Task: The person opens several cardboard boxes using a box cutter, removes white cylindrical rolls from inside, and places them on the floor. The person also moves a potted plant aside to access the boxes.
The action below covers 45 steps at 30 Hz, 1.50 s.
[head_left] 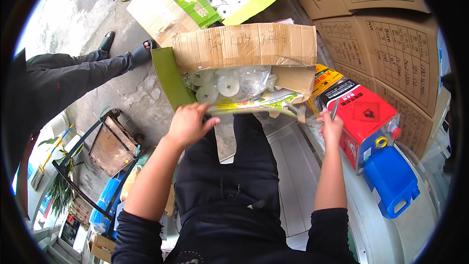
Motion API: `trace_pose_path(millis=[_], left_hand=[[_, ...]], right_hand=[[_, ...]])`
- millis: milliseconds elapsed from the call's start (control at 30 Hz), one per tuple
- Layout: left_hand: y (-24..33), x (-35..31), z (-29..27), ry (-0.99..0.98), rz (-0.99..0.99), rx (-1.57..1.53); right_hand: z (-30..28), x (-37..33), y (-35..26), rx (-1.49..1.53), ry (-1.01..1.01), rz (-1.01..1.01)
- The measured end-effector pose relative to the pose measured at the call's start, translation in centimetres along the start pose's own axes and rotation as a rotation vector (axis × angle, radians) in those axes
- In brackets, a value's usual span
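Corrugated cardboard is seen here, in a long box (295, 79) with its flaps spread. The tall far flap (244, 44) is creased, bare and brown, marked with handwriting; the left flap (168, 80) is flat and plain green; the near flap (264, 102) is glossy and printed, with a ragged, torn brown corner at its right end. Inside, round white rolls (228, 86) with small centre holes are shown, and crumpled clear plastic (254, 78) is bunched to their right.

And the hands: the box is set in front of both, just above the person's lap. The near edge is touched at its left end by the left hand (194, 126), its fingers laid over the rim and its thumb held apart; whether the cardboard is gripped there cannot be told. At the right, just beyond the torn corner, the right hand (331, 128) is closed around a thin grey tool (335, 109), its exact kind too small to be told. A red container (369, 112), boxy and smooth, is placed just beside that hand, with a blue plastic jug (391, 181) nearer the body.

As for direction, the box's long axis is laid from left to right, across the body. The tool is pointed away from the body, its upper end tipped slightly right.
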State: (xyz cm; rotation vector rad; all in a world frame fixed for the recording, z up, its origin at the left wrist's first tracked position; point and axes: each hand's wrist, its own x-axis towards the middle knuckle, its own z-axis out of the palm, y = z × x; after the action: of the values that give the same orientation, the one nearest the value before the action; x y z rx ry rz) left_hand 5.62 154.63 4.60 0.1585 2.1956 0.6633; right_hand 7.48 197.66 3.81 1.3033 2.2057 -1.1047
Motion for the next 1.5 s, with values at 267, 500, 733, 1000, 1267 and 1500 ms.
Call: trace_pose_path(millis=[267,500,733,1000,1267,1500], left_hand=[[-1.1,-5.4,4.6,0.071,0.105,0.004],[-0.5,-5.5,2.6,0.652,0.027,0.000],[-3.5,-2.6,3.9,0.542,-0.449,-0.543],[-1.1,0.5,5.7,0.404,-0.494,-0.301],[-3.7,-0.2,7.1,0.481,-0.539,-0.337],[-7.9,0.4,3.5,0.391,-0.522,-0.220]], right_hand=[[1.3,0.3,1.1,0.250,0.080,-0.169],[3.2,4.3,-4.2,0.197,-0.031,-0.257],[5.5,10.1,-2.9,-0.043,0.037,-0.161],[6.5,12.0,-4.1,-0.453,-0.119,-0.330],[6.5,12.3,0.3,-0.433,-0.225,-0.325],[8.6,4.6,10.7,-0.334,-0.154,-0.216]])
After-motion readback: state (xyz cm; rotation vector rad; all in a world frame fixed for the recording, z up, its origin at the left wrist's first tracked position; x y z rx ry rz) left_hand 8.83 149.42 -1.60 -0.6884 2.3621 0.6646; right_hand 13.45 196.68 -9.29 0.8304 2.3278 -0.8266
